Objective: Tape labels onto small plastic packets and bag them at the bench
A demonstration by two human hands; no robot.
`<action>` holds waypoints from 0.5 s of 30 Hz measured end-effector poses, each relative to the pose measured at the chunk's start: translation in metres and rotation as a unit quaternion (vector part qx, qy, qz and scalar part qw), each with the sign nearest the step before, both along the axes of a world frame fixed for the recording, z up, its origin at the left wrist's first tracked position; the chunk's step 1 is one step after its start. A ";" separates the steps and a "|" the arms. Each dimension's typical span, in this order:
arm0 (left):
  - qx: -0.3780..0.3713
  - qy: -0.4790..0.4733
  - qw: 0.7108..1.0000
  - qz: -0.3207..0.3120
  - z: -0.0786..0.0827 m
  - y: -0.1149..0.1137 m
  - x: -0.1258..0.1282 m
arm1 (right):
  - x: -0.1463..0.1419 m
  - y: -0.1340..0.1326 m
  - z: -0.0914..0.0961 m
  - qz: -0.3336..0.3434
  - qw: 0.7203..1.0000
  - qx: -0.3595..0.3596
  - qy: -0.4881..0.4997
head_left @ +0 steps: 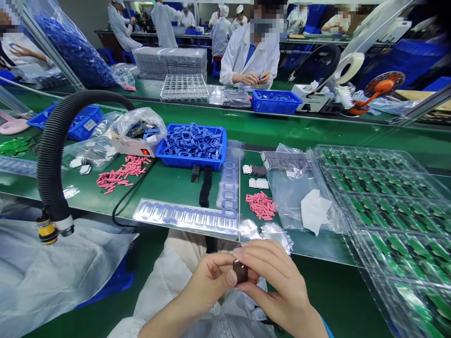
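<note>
- Left hand [211, 277] and right hand [282, 277] are pinching one small dark piece [240, 272] before the desk's [306, 246] near edge.
- Light, even pressure is probably serving best.

Both hands [246, 277] hold a small dark piece [240, 272] between fingertips
</note>
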State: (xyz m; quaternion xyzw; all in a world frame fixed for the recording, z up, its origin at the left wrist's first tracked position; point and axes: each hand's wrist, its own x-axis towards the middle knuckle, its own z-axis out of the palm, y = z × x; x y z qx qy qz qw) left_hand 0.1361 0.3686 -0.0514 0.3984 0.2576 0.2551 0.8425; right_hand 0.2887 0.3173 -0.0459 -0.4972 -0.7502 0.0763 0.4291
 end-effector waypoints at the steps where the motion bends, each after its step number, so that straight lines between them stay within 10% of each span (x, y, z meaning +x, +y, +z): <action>1: -0.004 0.006 1.000 -0.003 -0.002 0.002 -0.003 | -0.002 0.001 -0.005 0.000 1.000 -0.005 0.006; 15: 0.018 0.275 0.947 0.163 -0.036 0.076 -0.084 | -0.045 0.044 -0.031 0.003 0.997 -0.054 -0.053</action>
